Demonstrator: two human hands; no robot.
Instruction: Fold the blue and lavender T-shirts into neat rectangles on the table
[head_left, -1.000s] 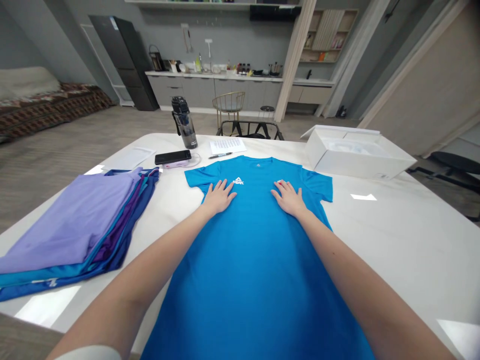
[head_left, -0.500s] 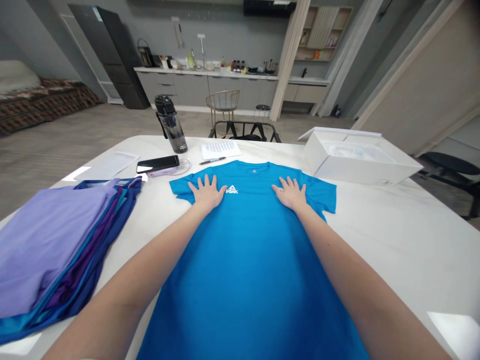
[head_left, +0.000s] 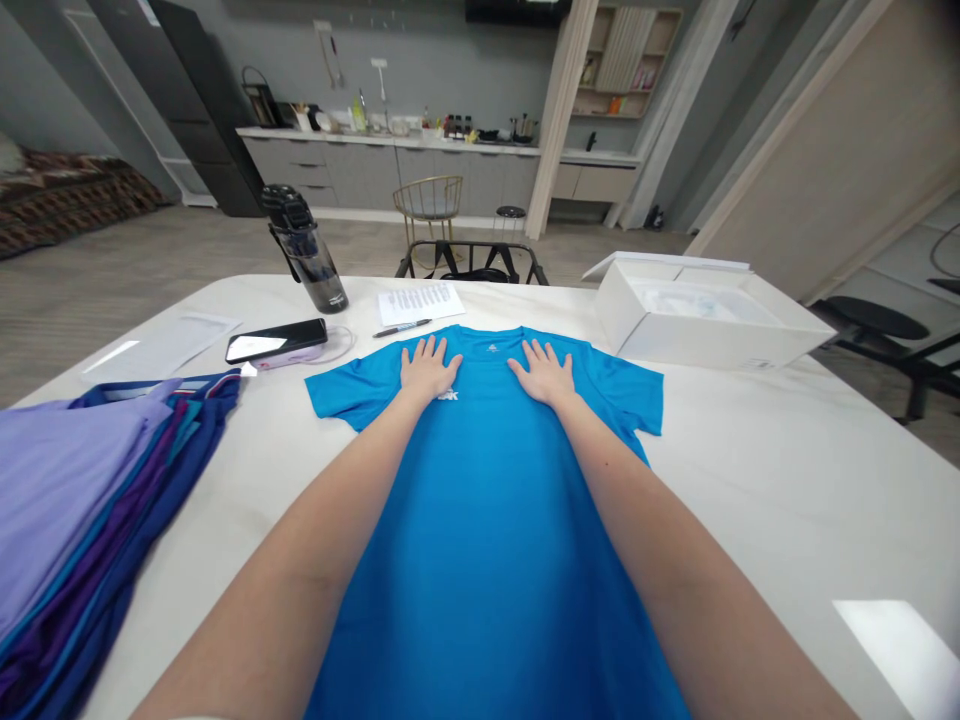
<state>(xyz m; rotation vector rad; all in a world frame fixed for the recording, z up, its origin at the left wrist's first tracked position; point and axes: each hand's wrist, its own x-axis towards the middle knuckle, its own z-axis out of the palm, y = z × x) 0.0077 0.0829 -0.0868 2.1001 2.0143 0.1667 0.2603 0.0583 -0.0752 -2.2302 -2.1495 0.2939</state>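
A bright blue short-sleeved T-shirt [head_left: 487, 500] lies spread out on the white table [head_left: 750, 480], its collar pointing away from me. My left hand [head_left: 429, 370] rests flat on the chest near the left shoulder, fingers spread, and covers part of the white logo. Flat on the other side, just below the collar, is my right hand [head_left: 545, 374], its fingers also apart. Both sleeves lie outward past my hands. The shirt's lower end runs out of view below, and my forearms hide parts of its sides.
Folded clothes [head_left: 67, 490] are stacked at the left. Behind them are a phone [head_left: 276, 342], a sheet of paper [head_left: 165, 345] and a dark water bottle [head_left: 307, 255]. A pen [head_left: 403, 328] lies by a printed note [head_left: 421, 303]. An opened white box [head_left: 712, 310] stands back right.
Both hands have slid across the shirt toward the collar and closer together. My left hand now covers more of the logo. The view has shifted slightly to the right.
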